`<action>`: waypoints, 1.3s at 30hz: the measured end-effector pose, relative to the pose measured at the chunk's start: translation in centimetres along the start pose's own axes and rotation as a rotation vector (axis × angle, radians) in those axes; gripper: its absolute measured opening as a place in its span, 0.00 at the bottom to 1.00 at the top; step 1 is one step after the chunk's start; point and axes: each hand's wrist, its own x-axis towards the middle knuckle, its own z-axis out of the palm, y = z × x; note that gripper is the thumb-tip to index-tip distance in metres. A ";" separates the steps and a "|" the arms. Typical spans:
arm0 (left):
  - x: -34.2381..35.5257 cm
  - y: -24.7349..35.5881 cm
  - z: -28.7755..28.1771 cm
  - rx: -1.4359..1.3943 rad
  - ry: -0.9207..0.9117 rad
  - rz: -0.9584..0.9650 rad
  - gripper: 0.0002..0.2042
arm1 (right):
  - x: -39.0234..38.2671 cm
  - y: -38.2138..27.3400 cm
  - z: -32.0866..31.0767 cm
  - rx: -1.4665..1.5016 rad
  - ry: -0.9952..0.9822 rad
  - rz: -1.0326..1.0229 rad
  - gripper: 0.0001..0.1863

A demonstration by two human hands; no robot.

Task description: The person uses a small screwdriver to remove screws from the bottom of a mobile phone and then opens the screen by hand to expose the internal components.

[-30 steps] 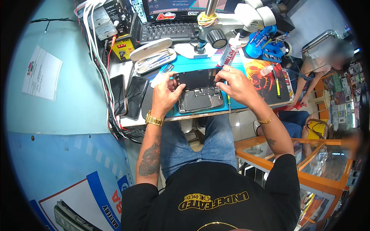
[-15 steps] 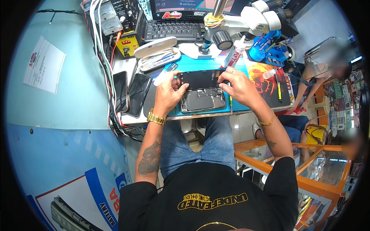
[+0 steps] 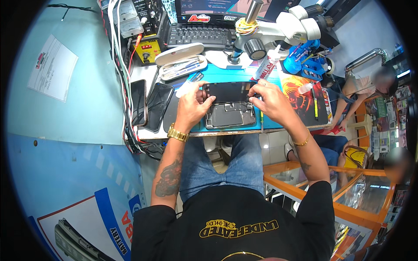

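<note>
An opened phone lies on the blue mat near the table's front edge. Its body (image 3: 229, 115) shows the battery and inner parts. Behind it, the dark phone screen (image 3: 228, 92) is held tilted up along the body's far edge. My left hand (image 3: 193, 103) grips the screen's left side, thumb on the near face. At the right side my right hand (image 3: 267, 99) pinches the screen's edge between thumb and fingers. Some fingertips are hidden behind the screen. A thin green screwdriver (image 3: 261, 118) lies just right of the phone body, under my right hand.
Two dark phones (image 3: 157, 106) lie left of my left hand. Beyond are an open case of tools (image 3: 183, 65), a microscope (image 3: 254, 48), a white glue tube (image 3: 267, 64) and a blue tool holder (image 3: 300, 61). Cables (image 3: 124, 87) hang at the table's left edge. Another person sits at right.
The whole view has shifted slightly. Both hands keep their hold on the screen, which stays tilted behind the phone body.
</note>
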 end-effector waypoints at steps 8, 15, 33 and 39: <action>-0.1 0.5 -0.2 0.028 0.003 -0.004 0.20 | 0.1 -0.2 -0.1 -0.001 -0.002 0.014 0.07; 0.0 0.4 -0.1 0.030 0.005 0.010 0.20 | 0.1 0.1 0.0 0.006 -0.006 0.014 0.07; 0.0 0.2 0.1 0.025 0.022 0.003 0.22 | 1.0 0.4 0.5 -0.050 0.001 -0.052 0.09; -0.2 0.1 0.3 0.025 0.046 -0.010 0.22 | 2.4 -0.9 0.5 -0.140 -0.100 -0.001 0.10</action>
